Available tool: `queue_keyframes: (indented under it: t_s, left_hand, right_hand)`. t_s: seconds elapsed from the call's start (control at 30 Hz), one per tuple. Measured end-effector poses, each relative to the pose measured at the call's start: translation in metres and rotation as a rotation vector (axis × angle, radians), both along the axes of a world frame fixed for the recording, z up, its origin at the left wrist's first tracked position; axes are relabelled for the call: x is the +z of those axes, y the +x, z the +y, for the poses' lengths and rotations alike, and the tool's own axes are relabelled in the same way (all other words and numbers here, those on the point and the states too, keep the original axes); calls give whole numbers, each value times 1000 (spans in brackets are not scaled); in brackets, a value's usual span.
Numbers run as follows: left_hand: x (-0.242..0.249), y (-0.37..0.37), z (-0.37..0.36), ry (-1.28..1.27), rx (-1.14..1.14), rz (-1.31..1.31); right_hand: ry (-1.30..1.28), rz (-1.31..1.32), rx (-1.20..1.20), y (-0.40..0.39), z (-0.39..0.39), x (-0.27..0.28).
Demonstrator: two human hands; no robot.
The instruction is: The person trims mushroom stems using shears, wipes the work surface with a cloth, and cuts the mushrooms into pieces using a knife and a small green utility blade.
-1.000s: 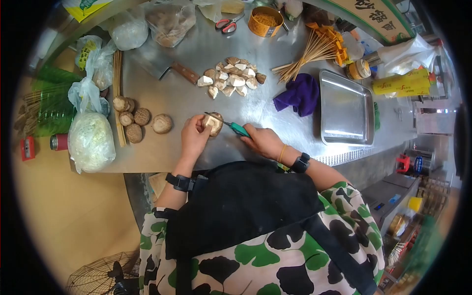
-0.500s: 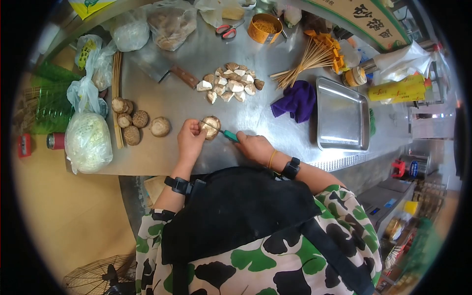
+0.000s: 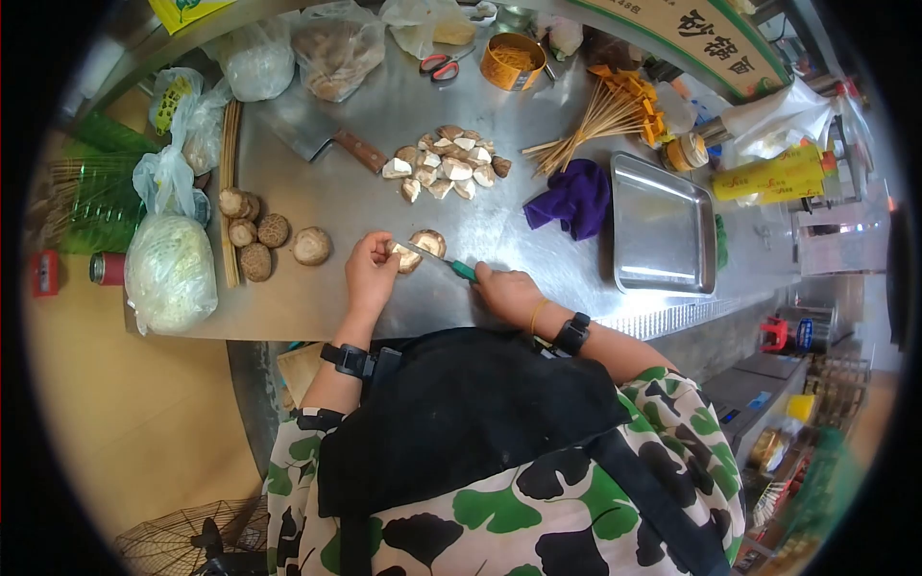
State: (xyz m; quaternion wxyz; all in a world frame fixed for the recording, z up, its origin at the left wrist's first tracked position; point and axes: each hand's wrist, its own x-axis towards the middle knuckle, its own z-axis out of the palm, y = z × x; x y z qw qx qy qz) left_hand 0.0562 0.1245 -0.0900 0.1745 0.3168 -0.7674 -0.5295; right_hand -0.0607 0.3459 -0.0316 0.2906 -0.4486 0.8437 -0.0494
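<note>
At the near edge of a steel counter (image 3: pixel 317 307), a person halves a shiitake mushroom (image 3: pixel 419 248): the left hand (image 3: pixel 370 274) pinches one piece with fingers closed on it, while the right hand (image 3: pixel 507 291) is wrapped tight around a green-handled knife (image 3: pixel 442 263) whose blade lies across the cap. The mushroom appears already parted into two pieces, so the cutting step looks close to finished; the next move would likely call for lifting the blade clear and steadying each half for a further cut, fingertips kept back from the edge. To the left, near the counter's left edge, whole mushrooms (image 3: pixel 261 235) wait in a loose cluster beside a bagged cabbage (image 3: pixel 171 274). Toward the middle, a pile of cut pieces (image 3: pixel 444 161) sits next to a cleaver (image 3: pixel 322 139). A purple cloth (image 3: pixel 574 197) and an empty metal tray (image 3: pixel 663 228) lie to the right, with bamboo skewers (image 3: pixel 600 115) and scissors (image 3: pixel 440 65) along the far edge.
</note>
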Motion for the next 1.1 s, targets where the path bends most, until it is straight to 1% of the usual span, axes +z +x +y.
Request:
queue_keyframes:
  t_s: [0.07, 0.17, 0.23, 0.27, 0.37, 0.43, 0.53, 0.6, 0.63, 0.73, 0.87, 0.97, 1.03, 1.1]
  left_hand:
    - [-1, 4, 2, -21, 2, -5]
    - [-3, 15, 7, 21, 57, -29]
    - [-5, 22, 8, 68, 65, -31]
    - [-5, 25, 10, 40, 61, -46]
    - [5, 24, 18, -29, 52, -75]
    - [2, 25, 19, -61, 57, -91]
    - [-7, 32, 19, -199, 17, -138]
    - [-10, 34, 21, -195, 36, -130]
    - [-11, 33, 23, -192, 43, -123]
    - [-8, 32, 26, -24, 68, -169]
    - [-9, 34, 26, -48, 64, -127]
    - [-7, 34, 27, -54, 66, -135]
    - [-10, 33, 28, -88, 67, -134]
    - [-1, 37, 29, 64, 93, -121]
  right_hand:
    - [-3, -15, -15, 0, 8, 5]
    - [-147, 8, -44, 6, 17, 5]
    - [-210, -36, -37, 12, 14, 6]
    - [-243, -54, -36, 15, 11, 8]
    - [-242, -72, 11, 22, 4, 10]
    - [-212, -93, 18, 25, 5, 9]
    - [-203, -99, 33, 32, 7, 7]
    - [-213, -103, 38, 34, 7, 5]
    - [-218, -110, 39, 34, 8, 4]
    - [-197, -100, 47, 35, 11, 2]
    - [-132, -54, 80, 37, 7, 6]
    - [-123, 51, 123, 40, 6, -10]
    - [-90, 88, 110, 38, 0, -6]
    - [-61, 72, 99, 41, 3, -6]
